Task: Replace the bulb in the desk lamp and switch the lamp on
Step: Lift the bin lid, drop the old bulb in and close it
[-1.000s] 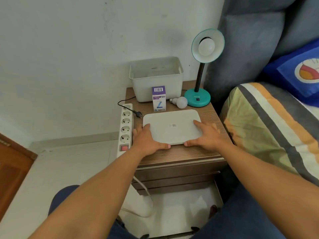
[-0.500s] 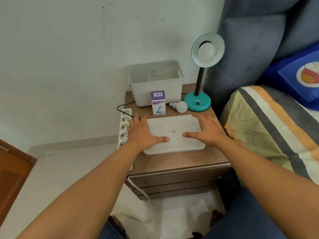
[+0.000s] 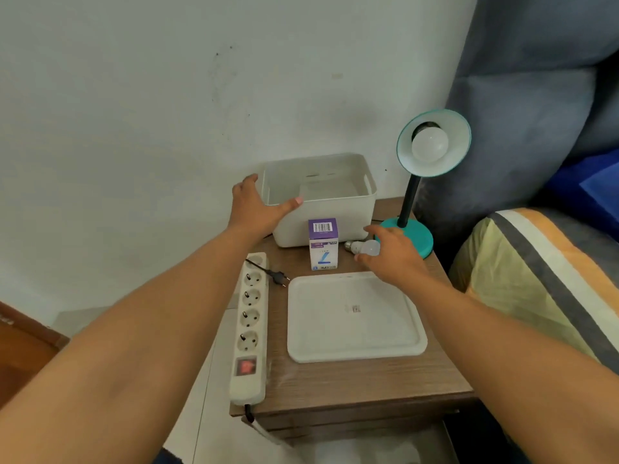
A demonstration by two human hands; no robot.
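Observation:
A teal desk lamp (image 3: 407, 234) stands at the back right of the wooden bedside table (image 3: 361, 386), with a white bulb (image 3: 429, 144) in its shade. A loose white bulb (image 3: 363, 247) lies on the table beside a purple and white bulb box (image 3: 323, 244). My right hand (image 3: 390, 254) hovers over the loose bulb with fingers apart, just touching or nearly touching it. My left hand (image 3: 256, 205) is open at the front left corner of the white bin (image 3: 321, 199). The lamp's black plug (image 3: 278, 276) lies unplugged by the power strip (image 3: 249, 326).
A white lid (image 3: 355, 318) lies flat at the table's middle front. The power strip runs along the table's left edge, its red switch near the front. A wall stands behind, a bed with a striped pillow (image 3: 536, 283) to the right.
Both hands have let go of the white lid, which now lies on the table. My left hand moved up to the bin's corner and my right hand to the loose bulb.

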